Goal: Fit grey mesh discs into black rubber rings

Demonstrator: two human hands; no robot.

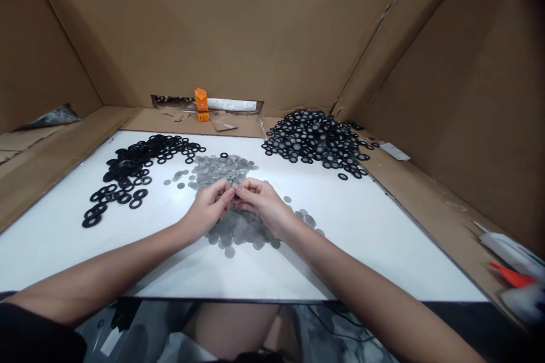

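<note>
Over the middle of the white board, my left hand (212, 204) and my right hand (264, 204) meet fingertip to fingertip, both closed in a pinch. A small dark bit shows between them, but the fingers cover most of it and I cannot tell its kind. Beneath and around my hands spreads a loose pile of thin grey discs (240, 229), partly hidden by them. To the left lies a heap of black rings (136, 159). At the back right is a larger heap of black rings with grey centres (315, 139). One single black ring (223, 155) rests on the discs' far edge.
Cardboard walls (213, 28) enclose the white board (170, 264) at the back and sides. Behind it stands an orange box (201, 105) near a slot in the cardboard. A white tag (395, 151) lies by the right heap. Blurred white and red items sit at far right.
</note>
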